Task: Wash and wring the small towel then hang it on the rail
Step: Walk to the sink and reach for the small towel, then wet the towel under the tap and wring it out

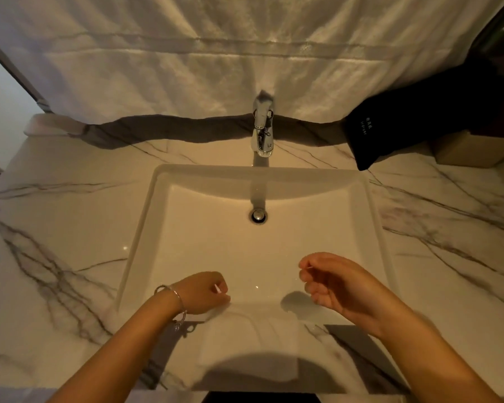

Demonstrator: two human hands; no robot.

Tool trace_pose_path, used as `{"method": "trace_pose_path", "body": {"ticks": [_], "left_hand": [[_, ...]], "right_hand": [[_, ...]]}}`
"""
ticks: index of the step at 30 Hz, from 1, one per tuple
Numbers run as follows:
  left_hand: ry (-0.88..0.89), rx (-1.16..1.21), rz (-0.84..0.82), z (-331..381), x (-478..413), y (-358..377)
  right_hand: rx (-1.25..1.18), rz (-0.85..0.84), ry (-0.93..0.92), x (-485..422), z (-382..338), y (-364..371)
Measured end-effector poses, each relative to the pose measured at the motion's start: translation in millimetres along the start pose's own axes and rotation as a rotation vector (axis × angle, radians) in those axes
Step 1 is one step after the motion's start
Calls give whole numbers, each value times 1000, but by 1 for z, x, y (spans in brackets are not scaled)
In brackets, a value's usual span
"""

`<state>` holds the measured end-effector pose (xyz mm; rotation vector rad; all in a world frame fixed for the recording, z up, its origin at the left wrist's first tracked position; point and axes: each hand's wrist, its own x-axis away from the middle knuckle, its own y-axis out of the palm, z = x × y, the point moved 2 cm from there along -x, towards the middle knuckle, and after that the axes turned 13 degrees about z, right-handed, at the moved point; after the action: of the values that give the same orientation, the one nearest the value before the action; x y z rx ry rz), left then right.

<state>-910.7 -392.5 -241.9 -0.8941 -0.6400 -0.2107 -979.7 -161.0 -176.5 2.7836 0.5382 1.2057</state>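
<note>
From the head view, a large white towel (216, 68) hangs spread across the top of the frame, behind the chrome faucet (263, 129). Below it the white sink (163, 228) sits dry in the marble table (50, 228). The left hand (204, 292) and right hand (332, 283) hover over the basin's near edge, each grip loosely curled and holding nothing. A black cloth (405, 132) lies at right.
</note>
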Motion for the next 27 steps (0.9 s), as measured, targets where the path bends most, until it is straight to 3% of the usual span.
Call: {"method": "trace_pose_path", "body": {"ticks": [2, 5, 7, 9, 13, 18, 20, 22, 24, 27], "left_hand": [[-82, -158, -85, -10, -7, 13], [-116, -208, -161, -15, -15, 27], [-115, -185, -145, -14, -18, 29], [-135, -50, -82, -13, -20, 30], [-148, 240, 92, -10, -20, 27], [-278, 1141, -124, -18, -6, 20], [-247, 1212, -142, -18, -3, 17], [-200, 1115, -71, -13, -2, 15], [-184, 1061, 29, -8, -3, 10], [-174, 1302, 90, 1, -1, -2]], "right_hand": [[359, 60, -14, -15, 16, -5], [942, 141, -132, -36, 41, -13], [1180, 120, -56, -47, 57, -15], [1271, 83, -14, -55, 68, -13], [1067, 150, -71, -60, 78, 2], [954, 171, 65, -64, 77, 3], [941, 118, 100, -64, 75, 6], [801, 84, 114, -62, 72, 8], [541, 71, 151, -59, 65, 10], [114, -33, 164, -50, 46, 14]]}}
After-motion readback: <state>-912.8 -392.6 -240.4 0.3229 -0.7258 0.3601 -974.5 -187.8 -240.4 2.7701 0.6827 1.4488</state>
